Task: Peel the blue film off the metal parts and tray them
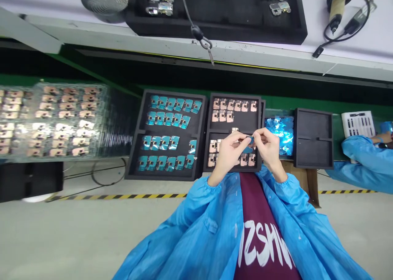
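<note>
My left hand (229, 152) is closed in a pinch over the right-hand black tray (225, 126), its fingertips on a small metal part with blue film (248, 150). Close against it, my right hand (267, 147) is also pinched, thumb and finger at the edge of the blue film. The fingers hide most of the part. Below and around my hands, bare copper-coloured parts (229, 105) lie in rows in that tray. To its left, another black tray (201, 138) holds rows of blue-filmed parts (166, 119).
A pile of crumpled blue film (279, 134) lies right of my hands, beside a black two-part tray (315, 126). Clear trays of copper parts (66, 120) are stacked at left. A hook (205, 44) hangs ahead. Another person's blue sleeve (357, 159) reaches in at right.
</note>
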